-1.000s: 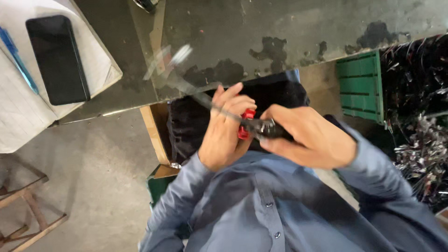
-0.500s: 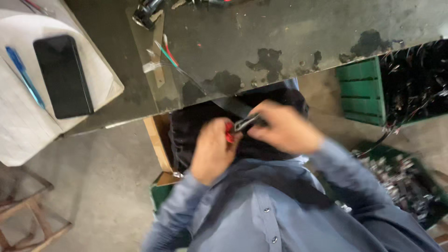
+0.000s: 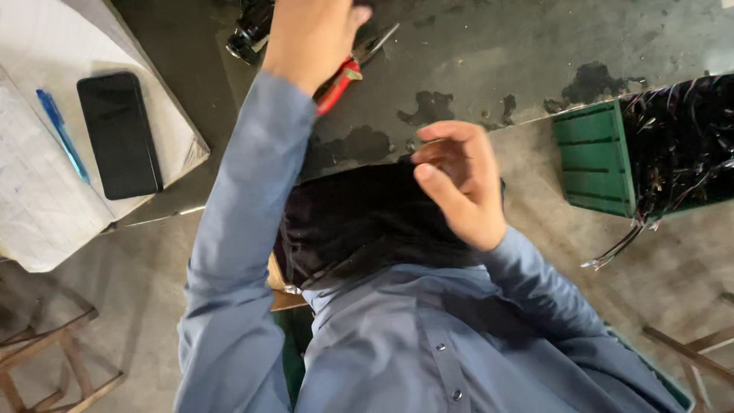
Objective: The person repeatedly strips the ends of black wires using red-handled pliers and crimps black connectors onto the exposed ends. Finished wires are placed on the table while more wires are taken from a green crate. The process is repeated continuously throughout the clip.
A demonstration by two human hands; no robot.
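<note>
Head view: my left hand (image 3: 310, 34) reaches far over the stained grey desk (image 3: 489, 53), grip closed on stiff, light red-handled metal pliers (image 3: 348, 73), best taken by the handles. Right hand (image 3: 459, 183) hovers half-curled, holding nothing.

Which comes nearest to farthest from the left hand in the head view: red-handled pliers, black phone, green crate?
From the left hand:
1. Red-handled pliers, right beside it on the bench.
2. Black phone, off to the image left, on white paper.
3. Green crate, far image right.
</note>
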